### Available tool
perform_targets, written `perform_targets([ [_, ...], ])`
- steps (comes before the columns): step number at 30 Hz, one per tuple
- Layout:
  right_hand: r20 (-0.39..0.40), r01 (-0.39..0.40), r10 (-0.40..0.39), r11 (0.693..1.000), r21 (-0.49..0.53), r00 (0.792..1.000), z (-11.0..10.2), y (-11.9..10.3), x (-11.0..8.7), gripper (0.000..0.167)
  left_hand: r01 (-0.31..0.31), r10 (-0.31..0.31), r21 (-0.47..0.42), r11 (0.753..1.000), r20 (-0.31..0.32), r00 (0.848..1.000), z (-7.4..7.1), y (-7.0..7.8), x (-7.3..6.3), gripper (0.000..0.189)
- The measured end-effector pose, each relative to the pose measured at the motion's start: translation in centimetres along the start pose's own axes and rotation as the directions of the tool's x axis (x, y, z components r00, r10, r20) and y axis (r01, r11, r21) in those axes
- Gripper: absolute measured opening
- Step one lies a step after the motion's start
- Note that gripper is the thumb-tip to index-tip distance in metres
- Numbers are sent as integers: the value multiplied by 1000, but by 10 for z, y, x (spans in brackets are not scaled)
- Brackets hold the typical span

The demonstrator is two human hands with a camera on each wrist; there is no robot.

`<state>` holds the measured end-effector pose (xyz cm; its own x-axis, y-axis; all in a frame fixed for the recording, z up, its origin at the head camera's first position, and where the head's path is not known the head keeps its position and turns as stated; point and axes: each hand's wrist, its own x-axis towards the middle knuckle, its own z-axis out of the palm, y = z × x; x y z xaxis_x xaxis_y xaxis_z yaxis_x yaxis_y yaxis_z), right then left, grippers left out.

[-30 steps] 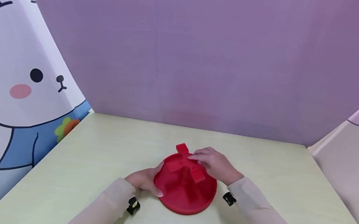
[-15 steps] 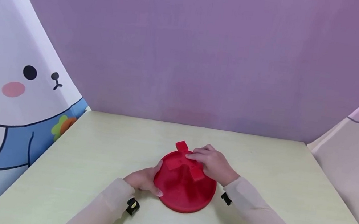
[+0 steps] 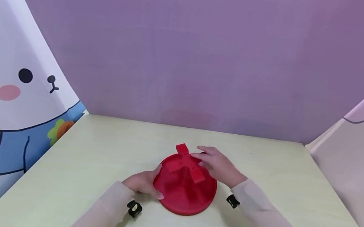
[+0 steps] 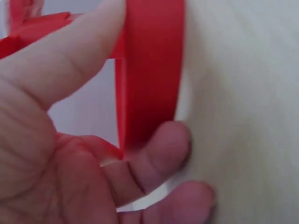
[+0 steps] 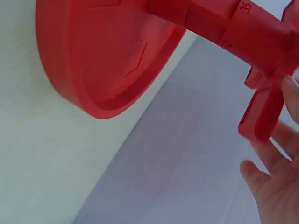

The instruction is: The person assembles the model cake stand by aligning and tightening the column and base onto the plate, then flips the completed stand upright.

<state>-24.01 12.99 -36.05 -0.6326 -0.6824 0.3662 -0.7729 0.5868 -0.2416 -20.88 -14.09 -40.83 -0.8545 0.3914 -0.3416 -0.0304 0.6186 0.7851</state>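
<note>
A red plastic stand point(image 3: 186, 199) with a wide round base sits on the table, its three-armed top uppermost. In the right wrist view its column point(image 5: 210, 23) bears small raised numbers, one reading 35. My left hand point(image 3: 143, 182) grips the left edge of the base, the thumb on the near side in the head view. Seen from the left wrist, the fingers curl at the red rim point(image 4: 154, 70). My right hand point(image 3: 221, 166) is at the right of the top, fingers loosely spread, with fingertips right at one arm point(image 5: 261, 112).
The pale wooden table point(image 3: 115, 143) runs back to a purple wall panel point(image 3: 188, 55). A cartoon rabbit print point(image 3: 19, 74) covers the left side, and a pale panel point(image 3: 355, 176) bounds the right. Black wrist devices point(image 3: 134, 209) sit at both cuffs.
The right hand's fingers have spread and shifted slightly right off the middle of the top. The left hand keeps its grip on the base. The head view has shifted a little.
</note>
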Motion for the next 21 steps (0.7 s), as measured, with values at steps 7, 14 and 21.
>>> perform_targets([
  [7, -205, -179, 204, 975, 134, 957, 2, 10, -17, 51, 24, -15, 55, 998, -153, 988, -8, 0, 1, 82],
  [14, -242, -325, 422, 877, 355, 874, 13, 25, -29, 47, 63, -53, 40, 997, -228, 972, -13, 2, 3, 72],
  [21, -130, -432, 550, 761, 484, 825, 24, 37, -40, 46, 61, -62, -10, 998, -251, 966, -10, -3, 12, 71],
])
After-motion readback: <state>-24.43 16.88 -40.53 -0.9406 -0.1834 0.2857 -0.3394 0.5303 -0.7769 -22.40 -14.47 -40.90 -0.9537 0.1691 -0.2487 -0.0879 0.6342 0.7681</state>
